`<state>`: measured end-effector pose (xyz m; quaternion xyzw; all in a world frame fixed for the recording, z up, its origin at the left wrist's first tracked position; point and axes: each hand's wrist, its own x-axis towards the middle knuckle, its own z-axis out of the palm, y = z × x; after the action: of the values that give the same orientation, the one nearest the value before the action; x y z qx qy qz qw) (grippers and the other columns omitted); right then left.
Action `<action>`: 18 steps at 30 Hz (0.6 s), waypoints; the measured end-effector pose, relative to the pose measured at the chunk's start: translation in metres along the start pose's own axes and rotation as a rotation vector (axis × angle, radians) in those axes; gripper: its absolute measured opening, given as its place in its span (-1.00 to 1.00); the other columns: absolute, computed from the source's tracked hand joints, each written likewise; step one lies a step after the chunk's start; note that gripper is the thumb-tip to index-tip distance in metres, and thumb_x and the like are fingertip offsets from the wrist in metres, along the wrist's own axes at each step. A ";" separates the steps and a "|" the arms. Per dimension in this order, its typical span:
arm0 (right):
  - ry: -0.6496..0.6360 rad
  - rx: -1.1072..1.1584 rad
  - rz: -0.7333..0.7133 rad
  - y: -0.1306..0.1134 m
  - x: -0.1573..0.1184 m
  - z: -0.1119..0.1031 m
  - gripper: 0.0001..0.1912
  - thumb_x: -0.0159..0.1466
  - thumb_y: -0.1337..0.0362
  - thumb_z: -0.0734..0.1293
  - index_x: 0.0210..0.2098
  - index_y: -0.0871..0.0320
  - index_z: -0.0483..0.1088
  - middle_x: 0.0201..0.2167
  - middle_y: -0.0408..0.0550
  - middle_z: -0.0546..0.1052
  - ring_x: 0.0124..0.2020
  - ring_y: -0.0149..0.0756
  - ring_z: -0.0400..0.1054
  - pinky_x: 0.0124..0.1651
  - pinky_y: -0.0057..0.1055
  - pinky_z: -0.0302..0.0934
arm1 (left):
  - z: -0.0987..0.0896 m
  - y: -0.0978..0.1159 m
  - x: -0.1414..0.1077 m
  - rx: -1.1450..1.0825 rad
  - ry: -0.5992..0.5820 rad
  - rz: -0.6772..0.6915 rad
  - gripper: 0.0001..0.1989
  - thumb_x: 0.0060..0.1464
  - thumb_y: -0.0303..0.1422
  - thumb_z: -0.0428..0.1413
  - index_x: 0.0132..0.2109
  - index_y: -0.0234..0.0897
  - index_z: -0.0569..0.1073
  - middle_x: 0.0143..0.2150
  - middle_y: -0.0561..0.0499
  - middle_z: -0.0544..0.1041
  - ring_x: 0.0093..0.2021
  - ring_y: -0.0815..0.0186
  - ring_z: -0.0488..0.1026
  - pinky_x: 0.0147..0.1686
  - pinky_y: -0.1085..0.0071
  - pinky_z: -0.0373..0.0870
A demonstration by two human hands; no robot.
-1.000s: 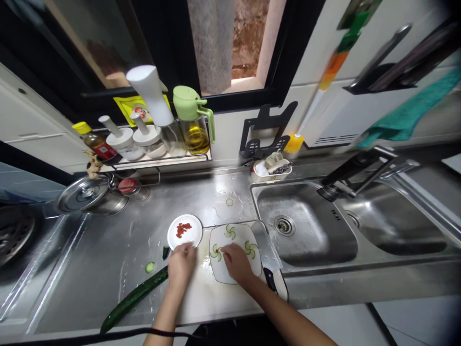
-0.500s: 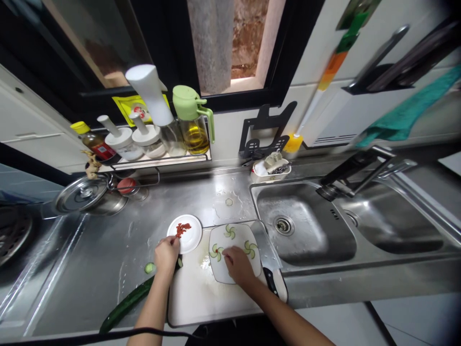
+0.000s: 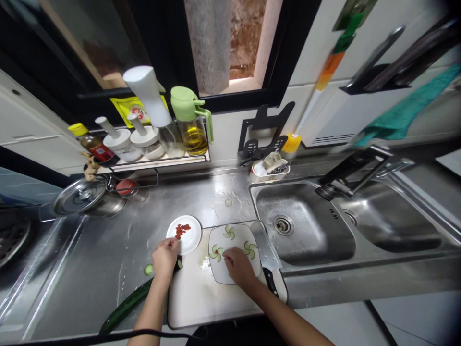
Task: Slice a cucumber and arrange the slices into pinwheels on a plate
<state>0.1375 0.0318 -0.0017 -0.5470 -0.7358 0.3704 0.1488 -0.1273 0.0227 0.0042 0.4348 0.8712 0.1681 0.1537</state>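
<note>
Beside the left hand (image 3: pixel 164 258), red pieces (image 3: pixel 182 229)

Soft, moderate light leaves white glare on the metal surface (image 3: pixel 104 254); edges look stretched, the upper right corner dark.

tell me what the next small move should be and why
Probably pinch one red piece from the round plate with the left hand: it is at that plate's edge, and on the square plate only the left cucumber swirl shows a red centre.
</note>
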 end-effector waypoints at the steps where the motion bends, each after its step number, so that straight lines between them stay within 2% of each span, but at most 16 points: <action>1: 0.005 -0.002 -0.001 0.001 0.000 -0.001 -0.81 0.19 0.43 0.20 -0.35 0.18 0.45 -0.33 -0.04 0.49 -0.20 -0.28 0.31 -0.09 -0.39 0.12 | 0.000 0.005 -0.003 -0.031 -0.004 0.024 -0.77 0.03 -0.24 0.03 -0.30 -0.20 0.56 -0.24 -0.04 0.58 -0.27 0.26 0.48 -0.18 0.40 0.31; 4: 0.025 -0.011 0.004 0.004 0.001 -0.006 -0.80 0.20 0.42 0.19 -0.34 0.18 0.45 -0.33 -0.03 0.49 -0.20 -0.28 0.32 -0.09 -0.39 0.12 | 0.007 0.028 -0.016 -0.162 -0.056 0.127 -0.76 0.04 -0.24 0.02 -0.31 -0.20 0.56 -0.29 -0.01 0.58 -0.30 0.29 0.47 -0.18 0.41 0.33; 9: 0.082 -0.032 0.031 0.012 0.007 -0.020 -0.79 0.21 0.41 0.19 -0.29 0.17 0.45 -0.30 -0.02 0.49 -0.20 -0.27 0.32 -0.06 -0.38 0.12 | 0.033 0.079 -0.033 -0.354 -0.211 0.339 -0.76 0.05 -0.28 0.01 -0.33 -0.25 0.55 -0.29 -0.03 0.57 -0.27 0.29 0.47 -0.19 0.40 0.35; 13: 0.117 -0.063 0.053 0.019 0.016 -0.029 -0.78 0.21 0.40 0.18 -0.26 0.18 0.45 -0.30 0.00 0.50 -0.19 -0.24 0.32 -0.05 -0.36 0.13 | 0.051 0.111 -0.039 -0.352 -0.281 0.427 -0.81 0.04 -0.37 0.02 -0.39 -0.27 0.53 -0.34 -0.04 0.56 -0.32 0.31 0.45 -0.23 0.40 0.32; 18: 0.122 -0.095 0.072 0.024 0.027 -0.031 -0.73 0.20 0.42 0.17 -0.20 0.17 0.44 -0.23 0.01 0.51 -0.15 -0.23 0.31 -0.03 -0.34 0.12 | 0.060 0.133 -0.038 -0.297 -0.335 0.475 -0.82 0.04 -0.41 0.03 -0.41 -0.27 0.52 -0.40 -0.02 0.52 -0.33 0.32 0.43 -0.24 0.42 0.29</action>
<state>0.1636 0.0713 -0.0026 -0.6010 -0.7219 0.3063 0.1541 0.0131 0.0766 0.0117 0.6203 0.6740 0.2507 0.3132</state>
